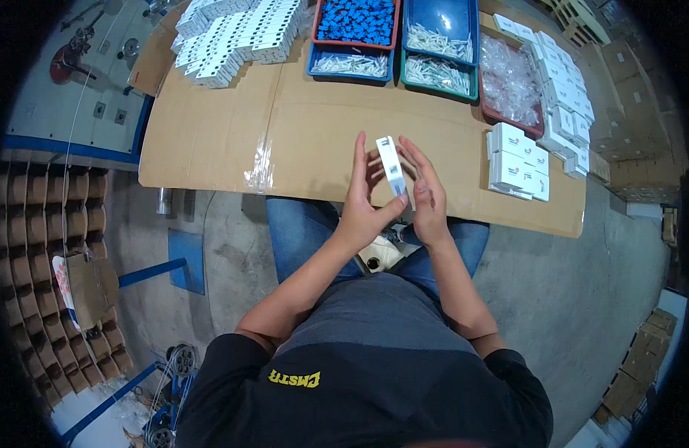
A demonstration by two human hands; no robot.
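A slim white box [390, 166] with small dark print stands on end between my hands, just above the near edge of the cardboard-covered table. My left hand [365, 201] grips it, thumb against its lower end and fingers reaching up along its far side. From the other side my right hand [429, 200] cups the box, fingers curved over toward its top and thumb near its lower part. Some of the right fingers' contact with the box is hidden.
Cardboard [210, 142] covers the table. Stacked white boxes [243, 33] fill its far left. Trays of blue pieces [355, 21] and white sticks [438, 43] stand at the back. Right of them are a clear-plastic-filled tray [509, 82] and more white boxes [517, 160].
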